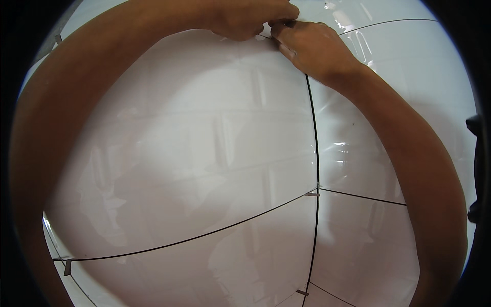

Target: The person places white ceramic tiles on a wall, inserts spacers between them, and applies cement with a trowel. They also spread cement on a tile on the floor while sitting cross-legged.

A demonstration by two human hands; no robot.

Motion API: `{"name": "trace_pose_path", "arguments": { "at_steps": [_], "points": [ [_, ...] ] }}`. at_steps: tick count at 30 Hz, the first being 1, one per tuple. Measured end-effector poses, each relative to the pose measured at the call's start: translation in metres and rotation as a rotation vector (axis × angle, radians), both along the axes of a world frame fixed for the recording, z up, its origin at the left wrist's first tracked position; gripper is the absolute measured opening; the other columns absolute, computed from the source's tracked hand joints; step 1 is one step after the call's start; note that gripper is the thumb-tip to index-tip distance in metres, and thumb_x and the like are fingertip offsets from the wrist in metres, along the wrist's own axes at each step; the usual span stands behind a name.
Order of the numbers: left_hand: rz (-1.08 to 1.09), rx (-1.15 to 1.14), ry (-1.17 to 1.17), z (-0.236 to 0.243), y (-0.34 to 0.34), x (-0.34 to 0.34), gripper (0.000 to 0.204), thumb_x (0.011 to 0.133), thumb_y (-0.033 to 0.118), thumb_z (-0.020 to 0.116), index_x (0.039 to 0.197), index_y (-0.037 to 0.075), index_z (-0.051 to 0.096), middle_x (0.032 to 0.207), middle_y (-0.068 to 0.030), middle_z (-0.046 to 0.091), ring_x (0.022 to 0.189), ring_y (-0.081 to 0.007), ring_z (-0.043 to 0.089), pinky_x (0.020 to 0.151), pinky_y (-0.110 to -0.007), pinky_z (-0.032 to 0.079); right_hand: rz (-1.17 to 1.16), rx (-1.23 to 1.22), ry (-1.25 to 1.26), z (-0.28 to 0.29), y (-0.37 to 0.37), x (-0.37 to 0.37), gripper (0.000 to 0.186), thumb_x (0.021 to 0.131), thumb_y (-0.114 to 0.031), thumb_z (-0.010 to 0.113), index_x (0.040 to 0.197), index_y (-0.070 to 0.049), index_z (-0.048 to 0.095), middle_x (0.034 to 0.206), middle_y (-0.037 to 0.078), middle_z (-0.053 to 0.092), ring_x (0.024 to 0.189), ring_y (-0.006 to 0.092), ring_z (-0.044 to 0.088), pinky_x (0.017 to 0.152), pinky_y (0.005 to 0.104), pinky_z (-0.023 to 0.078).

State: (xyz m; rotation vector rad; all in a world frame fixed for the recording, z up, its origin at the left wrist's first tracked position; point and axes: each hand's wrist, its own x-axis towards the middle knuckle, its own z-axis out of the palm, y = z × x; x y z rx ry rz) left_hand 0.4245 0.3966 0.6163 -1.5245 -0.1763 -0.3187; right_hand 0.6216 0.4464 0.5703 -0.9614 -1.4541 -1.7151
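Large glossy white tiles [204,138] fill the view, parted by thin dark joints. At the far end of a long joint [315,138], my two hands meet. My left hand [243,19] is closed, its fingers bent together over the tile seam. Right beside it, my right hand [314,48] is closed too, thumb and fingertips pressed together and nearly touching the left fingers. Whatever they pinch is hidden by the fingers, so I cannot make it out.
Small flat grey-brown tabs stick up from the joints: one [313,194] at the middle crossing, one [303,292] near the lower edge, one [67,267] at lower left. Another joint [189,237] runs across the tiles. A dark object [474,169] shows at the right rim.
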Motion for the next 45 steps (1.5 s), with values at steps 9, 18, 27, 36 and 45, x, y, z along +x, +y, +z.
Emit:
{"name": "trace_pose_path", "arguments": {
  "at_steps": [9, 18, 27, 36, 45],
  "points": [
    [0.005, -0.069, -0.009, -0.003, -0.003, -0.017, 0.029, 0.084, -0.001, 0.066, 0.114, 0.0, 0.068, 0.113, -0.0195, 0.07, 0.113, -0.0378, 0.062, 0.099, -0.046, 0.049, 0.138, 0.039, -0.11, 0.006, 0.007, 0.004, 0.02, 0.101, -0.017, 0.059, 0.112, -0.003, 0.067, 0.097, 0.016, 0.072, 0.092, 0.0348, 0.069, 0.082, 0.0461, 0.054],
    [0.005, -0.009, 0.046, 0.004, -0.007, 0.0, 0.027, 0.088, -0.001, 0.062, 0.114, -0.001, 0.067, 0.114, -0.0197, 0.068, 0.109, -0.0382, 0.061, 0.099, -0.046, 0.049, 0.007, 0.091, -0.085, 0.0, -0.001, 0.007, 0.021, 0.095, -0.009, 0.057, 0.112, 0.002, 0.064, 0.093, 0.019, 0.073, 0.086, 0.0371, 0.072, 0.074, 0.0478, 0.058],
    [0.082, -0.093, -0.083, 0.003, -0.008, 0.002, 0.029, 0.091, -0.001, 0.06, 0.119, -0.001, 0.065, 0.115, -0.0188, 0.067, 0.112, -0.0353, 0.059, 0.102, -0.045, 0.047, -0.003, 0.054, -0.045, 0.005, 0.003, 0.01, 0.024, 0.1, -0.019, 0.059, 0.118, -0.004, 0.062, 0.096, 0.016, 0.071, 0.09, 0.0357, 0.069, 0.081, 0.0471, 0.055],
    [0.014, -0.075, -0.012, -0.002, -0.01, -0.009, 0.026, 0.093, 0.004, 0.063, 0.118, -0.002, 0.062, 0.113, -0.0196, 0.066, 0.11, -0.0351, 0.059, 0.099, -0.046, 0.048, -0.015, 0.042, -0.015, 0.006, -0.001, 0.004, 0.023, 0.099, -0.021, 0.059, 0.116, -0.005, 0.062, 0.095, 0.015, 0.071, 0.091, 0.0345, 0.069, 0.083, 0.0473, 0.054],
    [0.01, -0.096, -0.063, 0.001, -0.002, -0.001, 0.024, 0.092, 0.004, 0.066, 0.114, -0.004, 0.061, 0.11, -0.0206, 0.067, 0.106, -0.0354, 0.061, 0.094, -0.046, 0.05, 0.019, 0.089, -0.093, 0.011, 0.004, 0.009, 0.025, 0.098, -0.02, 0.062, 0.118, -0.006, 0.063, 0.095, 0.014, 0.072, 0.09, 0.0328, 0.07, 0.082, 0.0459, 0.055]
  ]
}}
